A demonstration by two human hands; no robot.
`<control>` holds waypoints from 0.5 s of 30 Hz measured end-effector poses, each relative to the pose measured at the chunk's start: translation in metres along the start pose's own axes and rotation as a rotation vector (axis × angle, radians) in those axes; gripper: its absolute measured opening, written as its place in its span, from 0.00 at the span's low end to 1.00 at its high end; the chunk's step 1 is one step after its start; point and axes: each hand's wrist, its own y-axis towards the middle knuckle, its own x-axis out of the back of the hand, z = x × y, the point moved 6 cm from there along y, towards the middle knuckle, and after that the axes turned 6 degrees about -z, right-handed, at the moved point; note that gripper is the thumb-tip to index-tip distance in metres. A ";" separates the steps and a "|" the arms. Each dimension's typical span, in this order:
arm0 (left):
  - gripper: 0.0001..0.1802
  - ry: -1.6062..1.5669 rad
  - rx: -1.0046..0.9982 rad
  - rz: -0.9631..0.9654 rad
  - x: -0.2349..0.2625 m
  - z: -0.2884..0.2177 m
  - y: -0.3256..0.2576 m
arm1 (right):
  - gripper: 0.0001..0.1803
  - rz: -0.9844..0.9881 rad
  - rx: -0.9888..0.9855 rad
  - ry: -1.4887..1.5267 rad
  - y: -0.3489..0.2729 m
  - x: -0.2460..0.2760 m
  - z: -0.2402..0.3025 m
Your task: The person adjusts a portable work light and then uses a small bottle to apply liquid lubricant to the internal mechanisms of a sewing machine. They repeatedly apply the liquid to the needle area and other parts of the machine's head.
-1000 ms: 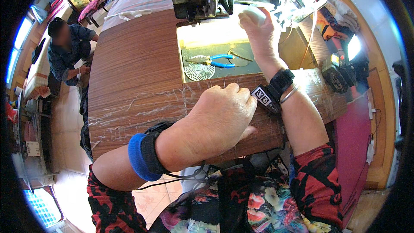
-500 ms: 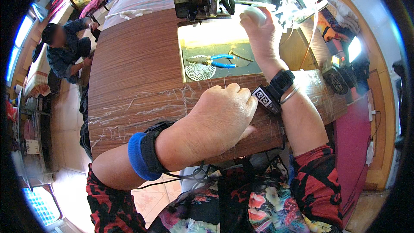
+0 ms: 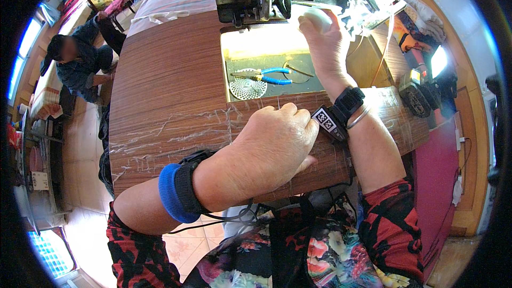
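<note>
The right hand (image 3: 329, 48) keeps its grip curled round a pale thing (image 3: 318, 20) by the raised machine (image 3: 256, 0); the left hand (image 3: 266, 146) (grip hidden, cannot tell) stays over the desk (image 3: 165, 74). Only the co-worker (image 3: 78, 72) has shifted, so the 2-handed work seems steady.

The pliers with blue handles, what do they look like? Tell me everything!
The pliers have two blue handles, plastic-looking and spread apart, joined to a darker, metal-looking nose; whether its tips meet is too small to tell. They lie in the opening of the brown table, nose to the left, partly across a pale lacy disc. Neither the left hand nor right hand touches them.
</note>
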 end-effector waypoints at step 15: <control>0.25 0.032 -0.021 0.027 -0.007 0.000 -0.007 | 0.16 -0.032 -0.278 0.351 -0.027 0.058 0.005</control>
